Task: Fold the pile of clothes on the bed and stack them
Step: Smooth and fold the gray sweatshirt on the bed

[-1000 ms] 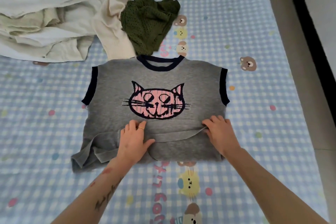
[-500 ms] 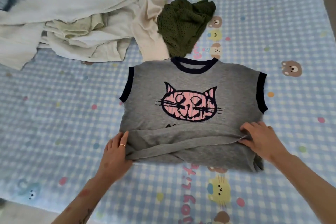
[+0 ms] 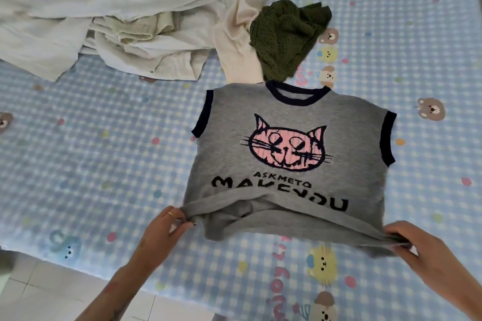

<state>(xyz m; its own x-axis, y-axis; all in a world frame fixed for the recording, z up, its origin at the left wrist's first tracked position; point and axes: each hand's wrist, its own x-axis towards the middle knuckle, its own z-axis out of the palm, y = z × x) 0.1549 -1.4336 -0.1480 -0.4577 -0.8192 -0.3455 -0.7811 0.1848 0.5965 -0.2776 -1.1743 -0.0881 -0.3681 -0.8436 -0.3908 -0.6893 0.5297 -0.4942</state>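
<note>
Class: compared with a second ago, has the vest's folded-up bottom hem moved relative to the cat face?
Yes. The hem has been pulled down, away from the cat face, toward the person, uncovering lettering.

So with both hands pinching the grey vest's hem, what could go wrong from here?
The left hand and right hand hold only the hem of the grey vest, which sags between them, so a fold may land crooked. The vest's collar lies close to the green knit; pulling might drag it.

Soft, even daylight falls across the bed (image 3: 104,151), casting faint shadows; motion blur smears the frame's edges, with wide-angle bowing.
</note>
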